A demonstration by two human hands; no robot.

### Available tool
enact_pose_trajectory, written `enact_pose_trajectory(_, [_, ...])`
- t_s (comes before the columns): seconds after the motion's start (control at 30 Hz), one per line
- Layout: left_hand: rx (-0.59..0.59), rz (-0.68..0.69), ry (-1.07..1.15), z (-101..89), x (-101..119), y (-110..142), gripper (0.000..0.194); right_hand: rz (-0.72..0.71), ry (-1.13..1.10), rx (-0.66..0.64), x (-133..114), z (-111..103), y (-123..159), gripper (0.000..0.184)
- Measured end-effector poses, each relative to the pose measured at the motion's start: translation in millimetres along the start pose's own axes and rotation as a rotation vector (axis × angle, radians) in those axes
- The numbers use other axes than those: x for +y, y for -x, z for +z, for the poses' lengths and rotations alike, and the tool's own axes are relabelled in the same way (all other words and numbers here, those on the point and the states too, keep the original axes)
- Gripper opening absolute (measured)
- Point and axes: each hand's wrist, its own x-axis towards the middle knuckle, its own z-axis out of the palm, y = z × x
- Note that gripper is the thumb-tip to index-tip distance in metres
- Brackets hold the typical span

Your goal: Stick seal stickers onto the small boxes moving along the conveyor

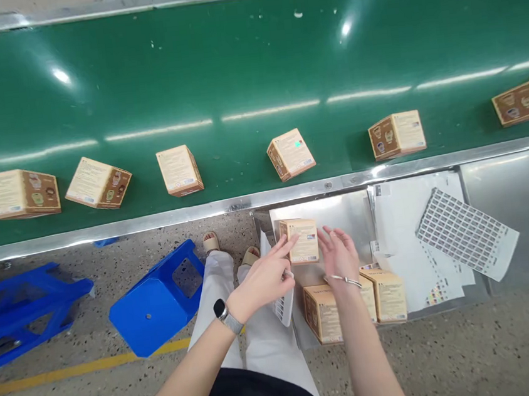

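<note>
A cream and brown cardboard box point(303, 242) rests on the metal side table in front of me. Two outstretched fingers of my left hand point(269, 278) lie on its left part. The same hand holds a white sheet of small labels point(283, 309), partly hidden under the palm and hanging beside the table's edge. My right hand point(339, 252) is at the box's right side with its fingers apart and holds nothing; whether its fingertips touch the box I cannot tell. Below my right wrist stand several similar boxes point(390, 295), partly covered by my forearm.
Beyond the table runs a green conveyor belt point(231, 56) with a metal rail, carrying several spaced boxes point(291, 153). Label sheets point(467, 233) and white papers point(394, 222) lie at the right of the table. A blue stool point(151, 314) stands on the floor at left.
</note>
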Motion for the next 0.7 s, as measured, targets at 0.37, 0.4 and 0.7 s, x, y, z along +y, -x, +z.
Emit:
enact_pose_trajectory(0.37, [0.289,-0.261,0.477,-48.2,-2.8,46.7,0.026,-0.880,0.937,-0.914,-43.0,-9.1,-51.2,0.096])
enact_pose_trajectory(0.4, [0.330,-0.286,0.551,-54.6,-3.7,52.4,0.029,-0.900,0.904,-0.917,-49.3,0.4,-61.4,0.096])
enact_pose_trajectory(0.7, [0.719,-0.385,0.747,-101.7,-7.7,73.4,0.045,-0.721,0.699,-0.685,-127.8,85.5,-115.7,0.057])
